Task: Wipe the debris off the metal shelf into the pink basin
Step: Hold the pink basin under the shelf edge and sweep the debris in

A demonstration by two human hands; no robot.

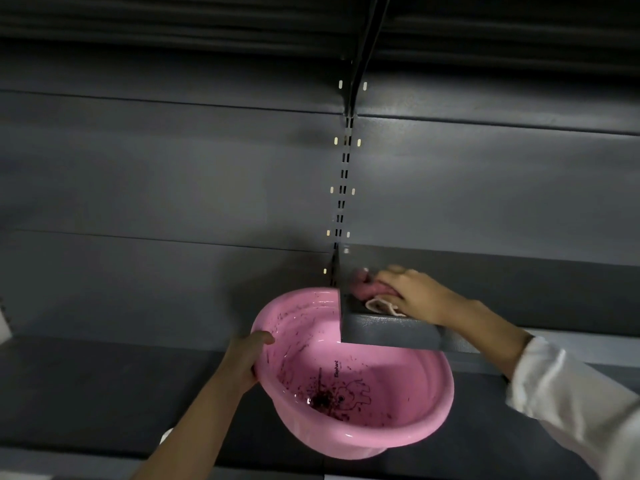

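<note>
Single head-worn view, forward and down, close above the metal shelf (391, 329).

A dark grey panelled back wall (173, 174) fills the view under dim light, with a vertical slotted upright (343, 188) running down its middle, a dark bracket (360, 64) fixed near its top, and a lower grey shelf (86, 386) below.

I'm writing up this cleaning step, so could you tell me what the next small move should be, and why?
Probably sweep the cloth leftward off the shelf end. The right hand presses it near that edge, and the left hand holds the pink basin tilted right below to catch debris.
</note>
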